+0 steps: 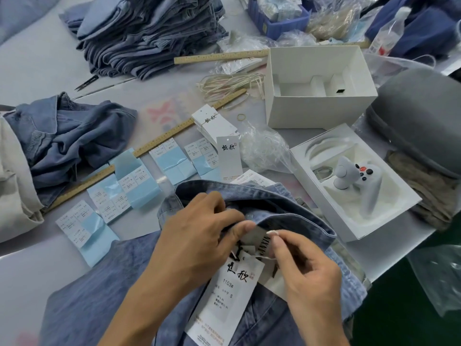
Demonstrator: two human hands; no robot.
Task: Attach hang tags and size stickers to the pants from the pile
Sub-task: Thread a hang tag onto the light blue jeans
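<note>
Pants at the table's near edge | our left hand pinches the waistband | hang tag lies on the denim | our right hand pinches its string | sticker sheets toward the left edge.

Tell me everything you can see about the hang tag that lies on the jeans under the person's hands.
The hang tag is a long white card, paper-like, lying flat and tilted on the blue denim pants, near the waistband. It bears large black brush characters at the top, then "1103#", an "S" and small lines of print; red small print runs near its lower end. A thin pale string runs from its top end. The left hand covers its upper edge, and the right hand pinches the string beside it.
</note>
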